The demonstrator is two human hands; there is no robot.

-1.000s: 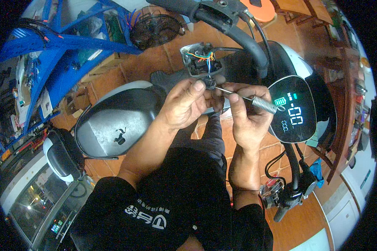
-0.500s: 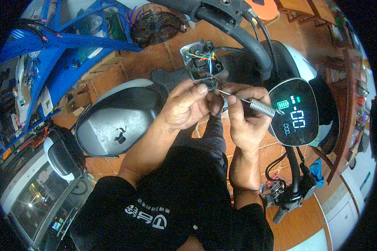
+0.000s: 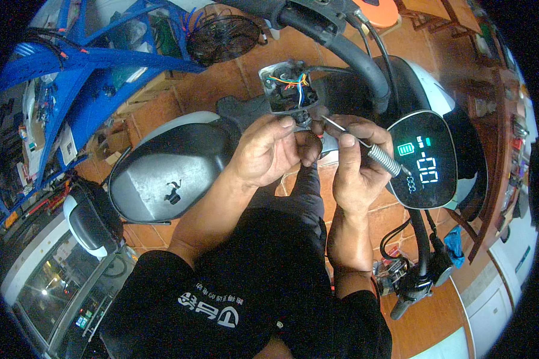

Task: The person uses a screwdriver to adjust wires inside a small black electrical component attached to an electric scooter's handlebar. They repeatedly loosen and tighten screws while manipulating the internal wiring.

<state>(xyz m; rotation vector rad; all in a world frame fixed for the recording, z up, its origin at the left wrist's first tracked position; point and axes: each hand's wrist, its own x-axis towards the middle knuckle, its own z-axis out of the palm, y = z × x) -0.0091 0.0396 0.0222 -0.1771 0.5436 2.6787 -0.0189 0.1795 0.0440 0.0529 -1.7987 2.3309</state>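
An opened handlebar switch housing (image 3: 286, 90) shows coloured wires inside, just beyond my hands. My left hand (image 3: 266, 149) is closed, its thumb and fingertips pinching the small dark part (image 3: 302, 118) at the housing's near edge. My right hand (image 3: 362, 161) grips a thin metal rod with a coil spring (image 3: 383, 160) on it. The spring end sticks out to the right past my fingers. Toward the housing, the rod's thin tip points up and left, apart from the small dark part.
A scooter's lit display (image 3: 425, 161) stands right of my right hand. The dark handlebar (image 3: 359, 66) curves above. On the left is a black seat (image 3: 167, 167) with a small black piece (image 3: 172, 194) lying on it. A blue rack (image 3: 84, 84) stands farther left, near a round fan (image 3: 221, 39).
My right hand has drawn the rod slightly right, so its tip has left the small dark part. The left hand stays nearly in place; the housing has shifted slightly.
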